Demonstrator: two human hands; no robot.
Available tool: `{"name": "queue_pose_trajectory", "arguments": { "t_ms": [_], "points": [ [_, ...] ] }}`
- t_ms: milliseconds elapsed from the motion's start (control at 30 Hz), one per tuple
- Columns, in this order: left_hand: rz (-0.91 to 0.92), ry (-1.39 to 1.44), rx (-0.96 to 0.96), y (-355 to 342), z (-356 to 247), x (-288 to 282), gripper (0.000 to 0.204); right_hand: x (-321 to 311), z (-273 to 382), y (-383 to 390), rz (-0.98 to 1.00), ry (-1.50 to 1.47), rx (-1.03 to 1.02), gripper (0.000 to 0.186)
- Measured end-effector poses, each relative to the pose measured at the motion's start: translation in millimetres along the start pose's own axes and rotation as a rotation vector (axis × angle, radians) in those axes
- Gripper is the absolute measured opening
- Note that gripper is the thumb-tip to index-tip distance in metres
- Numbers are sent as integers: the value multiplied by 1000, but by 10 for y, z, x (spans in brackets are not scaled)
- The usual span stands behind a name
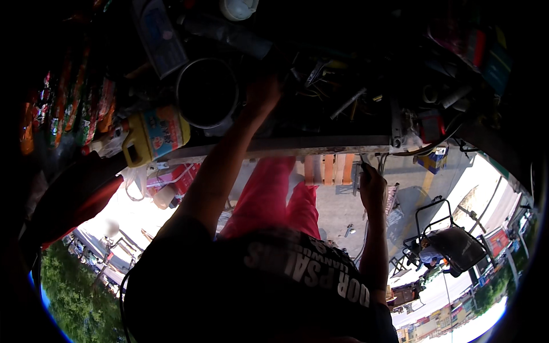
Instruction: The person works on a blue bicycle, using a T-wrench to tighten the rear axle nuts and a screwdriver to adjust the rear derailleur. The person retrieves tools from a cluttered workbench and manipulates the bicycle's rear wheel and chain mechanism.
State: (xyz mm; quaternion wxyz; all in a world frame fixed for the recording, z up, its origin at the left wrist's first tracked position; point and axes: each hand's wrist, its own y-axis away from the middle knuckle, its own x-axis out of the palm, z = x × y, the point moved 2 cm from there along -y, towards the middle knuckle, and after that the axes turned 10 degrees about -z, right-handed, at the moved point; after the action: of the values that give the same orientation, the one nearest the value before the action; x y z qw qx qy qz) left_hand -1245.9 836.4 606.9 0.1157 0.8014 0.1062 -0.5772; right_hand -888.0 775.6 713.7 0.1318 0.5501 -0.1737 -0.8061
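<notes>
My left hand [265, 91] reaches deep into a dark, cluttered space beyond a metal ledge [274, 147]. Its fingers vanish in shadow, so what they touch is hidden. Close to it on the left stands a round pot-like container [207, 93] with a pale rim and a dark inside. A dark cylindrical object [229, 35] lies just past the hand. On this side of the ledge, my right hand [373, 186] is low and closed. A thin dark piece shows at its fingers, against the ledge's underside, but its kind is unclear.
Left of the container lies a yellow jug [153, 136] with a handle. Loose tools and thin rods [347, 103] crowd the dark area to the right. Below the ledge are a slatted wooden stool [329, 170] and a blue-and-yellow box [433, 160]. A black-framed chair [457, 246] stands farther right.
</notes>
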Motion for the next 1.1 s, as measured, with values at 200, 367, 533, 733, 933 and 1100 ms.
{"name": "queue_pose_trajectory", "arguments": {
  "t_ms": [200,367,533,733,933,1100],
  "points": [
    [-252,113,304,211,-480,-525,17,0,8,-7,21,16,34,28],
    [-9,170,307,303,-1269,-138,16,40,-60,-7,38,25,61,29],
    [194,308,114,-29,-1756,307,24,72,-78,8,-22,-19,-4,28],
    [-21,525,11,-185,-1617,453,26,78,-75,-20,7,-8,22,29],
    [-234,386,-203,-155,-580,16,15,71,-95,-2,23,-12,49,29],
    [-261,328,19,-255,-60,150,16,1,-22,-27,23,-3,20,29]
  ]
}}
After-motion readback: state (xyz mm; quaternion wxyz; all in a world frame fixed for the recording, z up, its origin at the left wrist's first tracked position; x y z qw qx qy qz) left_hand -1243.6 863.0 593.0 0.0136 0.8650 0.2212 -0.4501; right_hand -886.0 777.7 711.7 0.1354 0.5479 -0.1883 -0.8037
